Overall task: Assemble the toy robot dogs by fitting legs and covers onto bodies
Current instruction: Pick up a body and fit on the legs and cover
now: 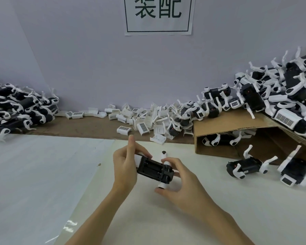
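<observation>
Both my forearms reach in over the white worktop [219, 218]. My left hand [125, 167] grips the black dog body [153, 167] above it, battery bay up. My right hand [180, 183] pinches the white leg [162, 185] at its near end.

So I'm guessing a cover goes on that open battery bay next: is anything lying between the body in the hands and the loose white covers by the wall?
Nothing visible does. The black body is held by the left hand and right hand above bare table. The white covers lie straight beyond it, the nearest with only open surface between.
</observation>
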Demonstrator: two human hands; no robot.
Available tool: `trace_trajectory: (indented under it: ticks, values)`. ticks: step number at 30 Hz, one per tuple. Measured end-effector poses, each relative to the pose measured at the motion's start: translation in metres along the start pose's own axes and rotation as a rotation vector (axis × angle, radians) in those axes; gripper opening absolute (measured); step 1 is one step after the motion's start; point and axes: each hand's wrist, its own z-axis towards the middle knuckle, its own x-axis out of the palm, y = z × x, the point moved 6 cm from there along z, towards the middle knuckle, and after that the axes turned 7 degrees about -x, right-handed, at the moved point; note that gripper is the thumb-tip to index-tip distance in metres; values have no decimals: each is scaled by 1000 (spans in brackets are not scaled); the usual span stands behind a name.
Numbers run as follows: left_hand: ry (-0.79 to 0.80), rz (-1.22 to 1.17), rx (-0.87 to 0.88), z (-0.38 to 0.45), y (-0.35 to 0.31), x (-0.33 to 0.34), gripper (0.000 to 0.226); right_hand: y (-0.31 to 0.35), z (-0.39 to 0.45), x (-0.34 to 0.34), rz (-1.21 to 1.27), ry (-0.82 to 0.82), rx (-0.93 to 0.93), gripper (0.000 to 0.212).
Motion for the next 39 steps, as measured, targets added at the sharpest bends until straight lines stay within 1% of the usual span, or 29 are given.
trace_trajectory:
  ticks: [3, 5, 7, 10, 12, 14, 16, 18, 19, 21, 22, 23, 24, 25, 26, 28, 30, 32, 35, 36, 37, 39]
  values:
    - [22, 5, 27, -4, -3, -1, 83, 4, 0, -2, -38, -95, -65, 71]
    - [12, 24, -26, -6, 0, 2, 85, 11, -1, -8, -119, -166, -145, 75]
    - [-3, -19, -97, -7, 3, 5, 86, 18, -1, -12, -221, -216, -256, 78]
    - [-40, -217, -176, -6, 6, 1, 89, 25, -3, -6, -281, -207, -352, 79]
    - [-47, -258, -227, -4, 7, -4, 93, 25, -4, -2, -274, -184, -359, 77]
    - [-22, -259, -283, -1, 9, -6, 96, 22, -3, -1, -236, -159, -324, 78]
    - [31, -237, -329, 2, 12, -4, 101, 17, -1, -3, -175, -142, -250, 79]
    - [70, -152, -347, 5, 13, 0, 101, 10, 1, -9, -64, -167, -151, 78]
    - [85, -71, -348, 5, 14, 3, 97, 6, 1, -11, 9, -188, -105, 75]
    - [124, 138, -347, 7, 15, 4, 80, 0, 2, -15, 150, -223, -21, 65]
    - [178, 216, -361, 7, 17, 4, 72, -3, 3, -17, 219, -238, 16, 57]
    - [272, 244, -399, 7, 19, 5, 67, -6, 4, -19, 295, -253, 53, 50]
    - [376, 241, -443, 6, 21, 7, 64, -8, 6, -21, 378, -260, 100, 48]
    - [457, 234, -473, 5, 21, 9, 62, -11, 8, -23, 454, -261, 157, 52]
    - [501, 238, -482, 3, 20, 10, 61, -13, 9, -24, 512, -254, 214, 59]
    - [472, 258, -488, 1, 18, 12, 62, -15, 10, -24, 561, -228, 284, 70]
    - [415, 250, -502, -1, 20, 17, 63, -18, 10, -23, 581, -207, 303, 71]
    - [391, 225, -513, -3, 22, 19, 64, -21, 10, -22, 590, -184, 308, 68]
    - [431, 185, -475, 0, 21, 15, 56, -23, 12, -27, 625, -151, 247, 62]
    - [481, 169, -451, 1, 19, 14, 52, -22, 12, -30, 634, -126, 203, 60]
    - [532, 167, -407, 2, 15, 12, 53, -21, 11, -33, 600, -90, 154, 57]
    - [581, 247, -230, 3, 5, 9, 66, -22, 8, -38, 414, -12, 97, 53]
